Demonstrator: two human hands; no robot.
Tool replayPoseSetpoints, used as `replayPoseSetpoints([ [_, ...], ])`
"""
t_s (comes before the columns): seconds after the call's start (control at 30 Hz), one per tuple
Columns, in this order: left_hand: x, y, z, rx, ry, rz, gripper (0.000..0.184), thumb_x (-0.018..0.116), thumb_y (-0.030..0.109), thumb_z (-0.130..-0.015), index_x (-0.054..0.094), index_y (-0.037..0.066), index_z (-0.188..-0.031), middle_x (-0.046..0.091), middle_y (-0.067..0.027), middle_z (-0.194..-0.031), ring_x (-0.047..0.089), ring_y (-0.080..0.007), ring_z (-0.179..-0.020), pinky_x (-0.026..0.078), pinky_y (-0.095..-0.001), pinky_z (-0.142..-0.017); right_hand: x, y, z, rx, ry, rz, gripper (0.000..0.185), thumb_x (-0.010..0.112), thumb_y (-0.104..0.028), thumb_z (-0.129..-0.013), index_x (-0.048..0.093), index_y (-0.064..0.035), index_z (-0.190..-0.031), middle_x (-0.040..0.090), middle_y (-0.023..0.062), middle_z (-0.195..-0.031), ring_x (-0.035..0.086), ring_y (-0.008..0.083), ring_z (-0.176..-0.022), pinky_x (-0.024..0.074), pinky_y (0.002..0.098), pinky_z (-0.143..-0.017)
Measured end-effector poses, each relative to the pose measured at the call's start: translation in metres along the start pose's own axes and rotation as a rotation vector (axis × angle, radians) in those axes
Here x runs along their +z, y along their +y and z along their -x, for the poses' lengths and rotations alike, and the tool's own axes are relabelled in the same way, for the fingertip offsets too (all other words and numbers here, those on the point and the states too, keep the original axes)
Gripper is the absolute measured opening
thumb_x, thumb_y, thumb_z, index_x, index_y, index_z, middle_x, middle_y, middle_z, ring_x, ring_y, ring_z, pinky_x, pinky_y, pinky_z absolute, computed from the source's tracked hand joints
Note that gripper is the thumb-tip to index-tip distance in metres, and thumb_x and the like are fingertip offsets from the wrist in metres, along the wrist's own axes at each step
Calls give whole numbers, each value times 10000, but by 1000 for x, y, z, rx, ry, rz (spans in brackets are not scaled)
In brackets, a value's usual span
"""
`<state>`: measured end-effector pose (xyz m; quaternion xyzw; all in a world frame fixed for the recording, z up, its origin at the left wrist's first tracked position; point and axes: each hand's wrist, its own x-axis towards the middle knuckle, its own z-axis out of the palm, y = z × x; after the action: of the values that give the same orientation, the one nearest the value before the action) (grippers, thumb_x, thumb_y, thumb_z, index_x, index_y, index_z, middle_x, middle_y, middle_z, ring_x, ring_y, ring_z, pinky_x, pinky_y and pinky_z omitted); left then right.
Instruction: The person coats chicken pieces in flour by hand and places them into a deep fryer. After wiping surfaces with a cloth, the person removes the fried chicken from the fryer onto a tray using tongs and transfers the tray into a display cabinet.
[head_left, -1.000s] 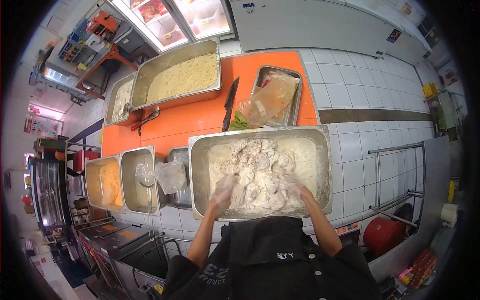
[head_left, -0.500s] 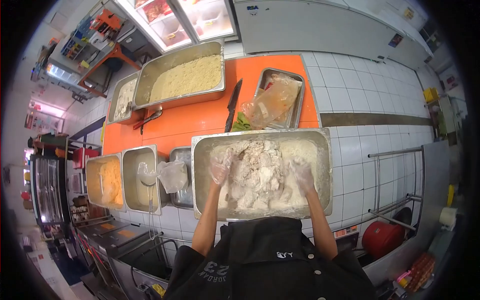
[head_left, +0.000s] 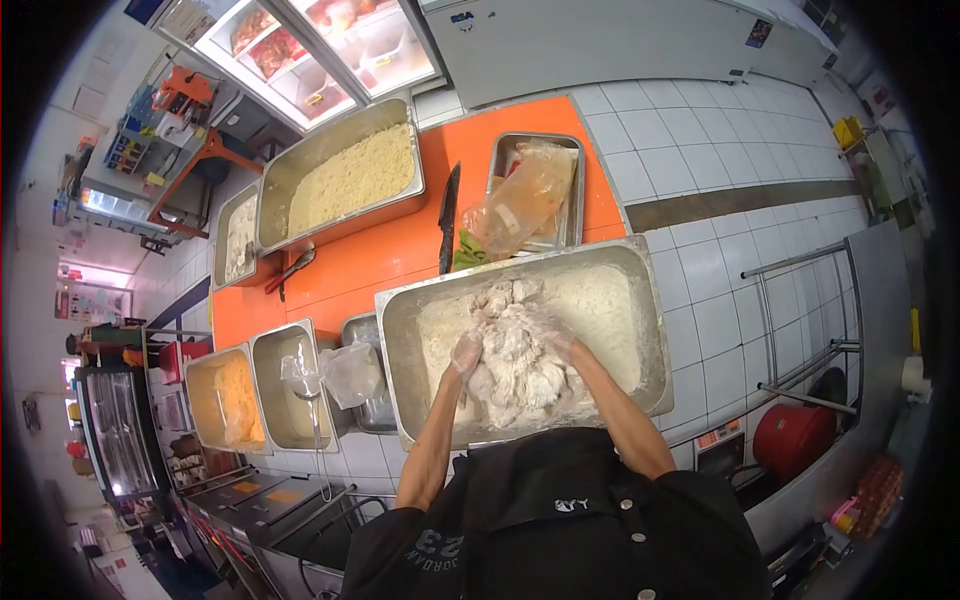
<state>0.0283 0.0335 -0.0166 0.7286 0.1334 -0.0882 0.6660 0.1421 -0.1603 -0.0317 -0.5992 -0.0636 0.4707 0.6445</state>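
Note:
A deep steel pan [head_left: 655,330] stands in front of me, with loose white flour [head_left: 605,300] inside it. In its middle lies a heap of lumpy, flour-coated pieces [head_left: 515,375]; their kind is hidden by the coating. My left hand [head_left: 466,353], in a clear plastic glove, closes against the heap's left side. From the right, my right hand [head_left: 552,334], gloved likewise, grips the heap's upper part, its fingers blurred. The pieces are gathered between both hands, and flour covers some of the fingertips.
On the orange table [head_left: 350,255] are a pan of yellowish crumbs [head_left: 355,185], a knife [head_left: 449,220] and a tray [head_left: 578,200] with a plastic bag. At left stand a pan of orange powder [head_left: 235,405] and a pan holding a long-handled ladle [head_left: 308,395].
Both hands have moved inward from the sides of the pan onto the heap. The pieces are pushed closer together. My view has tilted and shifted slightly.

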Motion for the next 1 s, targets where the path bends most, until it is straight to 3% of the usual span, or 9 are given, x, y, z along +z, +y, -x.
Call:
replayPoseSetpoints([
  [0.13, -18, -42, 15, -204, 180, 44, 675, 361, 553, -968, 448, 10, -1360, 502, -144, -1353, 465, -217, -1241, 314, -308, -1062, 7, -55, 65, -57, 155, -256, 491, 463, -249, -986, 378, 0, -1400, 498, 122, -1349, 488, 222, -1214, 372, 333, -1071],
  [0.23, -42, -44, 28, -789, 183, -226, 626, 310, 495, -997, 479, -9, -1328, 525, -157, -1320, 543, -199, -1152, 410, -319, -983, -63, -2, 55, -17, 223, 375, 454, 449, -236, -989, 415, 14, -1366, 503, 142, -1334, 501, 222, -1202, 378, 320, -1065],
  [0.33, -51, -36, 60, -278, 504, -240, 472, 444, 399, -974, 637, -27, -1034, 654, -240, -893, 632, -277, -754, 487, -386, -697, -91, 30, 53, 181, 244, 781, 380, 497, -251, -964, 504, -30, -1273, 513, 149, -1316, 498, 218, -1200, 370, 352, -1069],
  [0.5, 11, -54, 47, 191, 457, -362, 484, 537, 385, -935, 611, -68, -1089, 671, -179, -948, 627, -256, -828, 487, -358, -720, 4, -13, 69, -71, 321, 723, 389, 553, -234, -921, 512, -124, -1292, 463, 156, -1384, 376, 206, -1324, 266, 406, -1126],
  [0.57, 28, 8, 35, -310, 453, -28, 528, 569, 433, -909, 616, -78, -1036, 665, -147, -924, 610, -227, -802, 478, -347, -708, 17, -10, 46, -105, 255, 964, 447, 575, -196, -906, 470, -99, -1330, 449, 136, -1397, 376, 212, -1322, 268, 390, -1128],
  [0.67, 22, -6, 35, -154, 490, -202, 532, 587, 464, -892, 637, -56, -991, 644, -132, -851, 573, -193, -757, 465, -347, -684, 37, -55, 76, -156, 189, 292, 510, 583, -118, -898, 411, -36, -1371, 428, 107, -1415, 396, 224, -1300, 290, 358, -1118],
  [0.9, 27, 91, 81, 64, 419, -33, 224, 595, 197, -920, 640, -22, -921, 638, -103, -802, 587, -130, -723, 475, -335, -648, 17, -60, 106, -529, -28, 886, 535, 576, -114, -912, 370, 7, -1390, 404, 103, -1433, 427, 232, -1267, 321, 327, -1093],
  [0.97, 46, 139, 94, 146, 401, 325, 190, 664, 152, -860, 636, -13, -949, 656, -101, -894, 613, -144, -753, 495, -324, -681, 34, -45, 93, -467, 63, 35, 550, 582, -134, -910, 365, 5, -1396, 439, 109, -1403, 439, 238, -1253, 340, 317, -1076],
  [1.0, 51, 142, 90, 482, 482, -146, 222, 704, 136, -806, 643, 11, -979, 663, -121, -933, 640, -215, -769, 509, -331, -692, 43, -40, 85, -455, 102, -162, 537, 580, -133, -911, 375, 4, -1387, 448, 105, -1388, 446, 235, -1241, 347, 315, -1066],
])
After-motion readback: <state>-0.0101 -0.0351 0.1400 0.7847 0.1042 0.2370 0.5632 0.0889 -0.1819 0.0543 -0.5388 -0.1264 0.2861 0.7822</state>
